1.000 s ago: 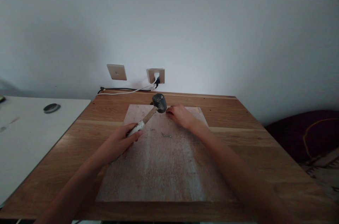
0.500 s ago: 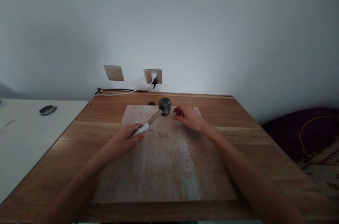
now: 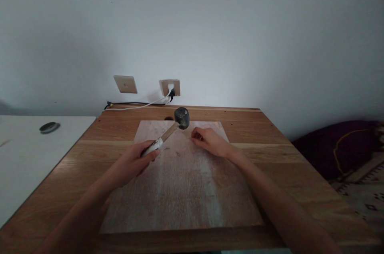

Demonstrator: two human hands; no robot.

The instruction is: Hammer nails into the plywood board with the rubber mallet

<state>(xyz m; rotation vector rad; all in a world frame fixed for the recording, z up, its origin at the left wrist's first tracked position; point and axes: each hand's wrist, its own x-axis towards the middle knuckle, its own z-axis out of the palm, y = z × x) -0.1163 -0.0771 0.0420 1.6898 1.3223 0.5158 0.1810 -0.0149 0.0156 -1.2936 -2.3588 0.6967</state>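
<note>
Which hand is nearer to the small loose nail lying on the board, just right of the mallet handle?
Left. The left hand grips the mallet handle just left of the nail; the right hand rests on the board farther to the nail's right.

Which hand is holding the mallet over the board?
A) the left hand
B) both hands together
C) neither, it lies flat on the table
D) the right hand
A: the left hand grips the pale end of the mallet handle, its dark head raised above the board, while the right hand rests apart on the board.
</note>
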